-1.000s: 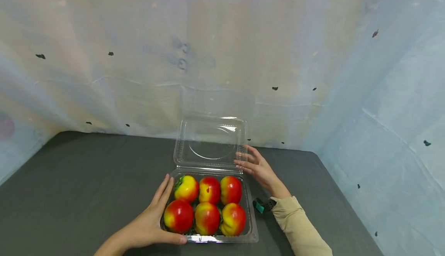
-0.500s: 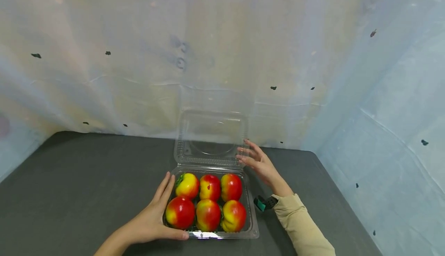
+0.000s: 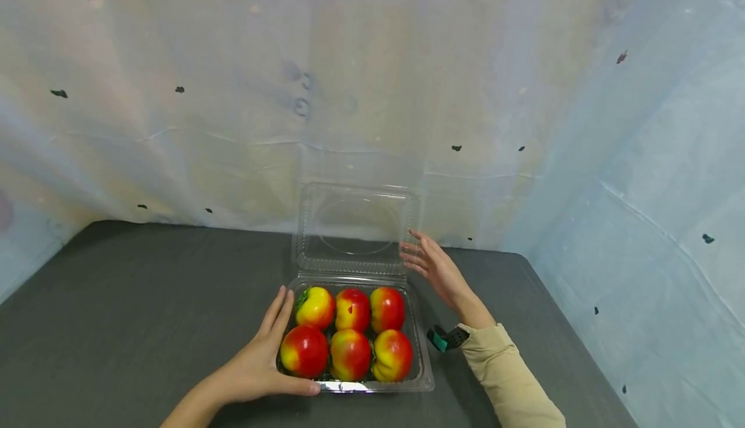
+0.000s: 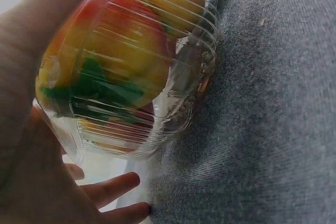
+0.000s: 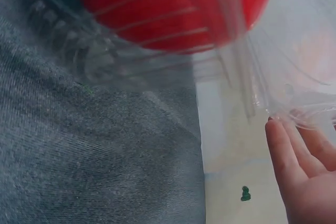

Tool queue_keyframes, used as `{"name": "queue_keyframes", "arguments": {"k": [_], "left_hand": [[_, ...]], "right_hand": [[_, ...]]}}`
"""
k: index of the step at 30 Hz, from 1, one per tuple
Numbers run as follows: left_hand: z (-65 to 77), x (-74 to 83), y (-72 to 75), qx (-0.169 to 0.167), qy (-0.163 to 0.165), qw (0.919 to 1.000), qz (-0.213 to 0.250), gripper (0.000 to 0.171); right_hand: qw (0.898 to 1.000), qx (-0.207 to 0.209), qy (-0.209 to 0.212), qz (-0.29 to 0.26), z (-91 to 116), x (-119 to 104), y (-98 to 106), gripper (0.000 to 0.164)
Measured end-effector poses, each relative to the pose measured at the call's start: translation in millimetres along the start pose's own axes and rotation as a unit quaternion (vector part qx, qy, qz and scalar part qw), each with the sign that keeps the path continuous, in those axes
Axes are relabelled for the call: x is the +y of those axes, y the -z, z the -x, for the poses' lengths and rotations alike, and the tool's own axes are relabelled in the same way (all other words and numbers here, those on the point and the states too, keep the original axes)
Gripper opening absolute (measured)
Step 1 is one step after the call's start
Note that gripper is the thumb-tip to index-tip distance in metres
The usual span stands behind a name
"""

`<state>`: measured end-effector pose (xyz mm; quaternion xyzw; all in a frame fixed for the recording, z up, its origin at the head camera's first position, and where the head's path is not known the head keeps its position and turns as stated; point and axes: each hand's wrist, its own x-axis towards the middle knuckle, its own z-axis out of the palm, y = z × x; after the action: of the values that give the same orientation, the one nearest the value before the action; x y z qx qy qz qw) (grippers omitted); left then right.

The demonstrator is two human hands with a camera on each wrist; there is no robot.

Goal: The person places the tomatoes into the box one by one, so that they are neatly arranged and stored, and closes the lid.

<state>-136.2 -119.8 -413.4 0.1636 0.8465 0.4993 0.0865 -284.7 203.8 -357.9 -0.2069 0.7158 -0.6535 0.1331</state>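
Note:
A clear plastic clamshell box [image 3: 421,357] stands on the dark table, its lid [image 3: 355,221] raised at the back. Inside lie several glossy red-and-yellow fruits [image 3: 350,355] in two rows; one shows a green leafy cap [image 4: 100,87] through the wall in the left wrist view. My left hand [image 3: 259,360] rests round the box's front left corner, fingers straight along the left side and thumb along the front edge. At the lid's lower right side is my right hand [image 3: 439,273], fingers extended; the right wrist view shows its fingertips [image 5: 275,135] at the lid's rim.
The dark grey table [image 3: 145,311] reaches out on both sides of the box. Behind it hangs a pale sheet [image 3: 372,92] with dark marks, and a bluish sheet [image 3: 669,221] stands on the right. A black and green band [image 3: 445,339] is at my right wrist.
The lid has tipped more upright, and the right hand has moved slightly up with it, fingers straighter. The box sits a little higher in the head view; the left hand keeps its place on it.

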Motion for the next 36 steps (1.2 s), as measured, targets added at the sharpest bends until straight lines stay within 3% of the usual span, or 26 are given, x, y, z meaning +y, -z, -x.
{"name": "queue_keyframes", "arguments": {"k": [8,20,36], "left_hand": [[-1.5,1.0,2.3,-0.005,0.004,1.0000,0.002,0.132],[-3.9,0.8,5.8,0.000,0.011,0.9999,0.001,0.132],[-7.6,-0.6,7.3,0.040,0.020,0.9985,-0.033,0.132]], "right_hand": [[0.999,-0.005,0.017,-0.028,4,-6,-1,0.058],[0.999,-0.014,0.035,-0.024,8,-12,0,0.058],[0.999,-0.031,0.042,0.015,14,-16,-1,0.057]]}}
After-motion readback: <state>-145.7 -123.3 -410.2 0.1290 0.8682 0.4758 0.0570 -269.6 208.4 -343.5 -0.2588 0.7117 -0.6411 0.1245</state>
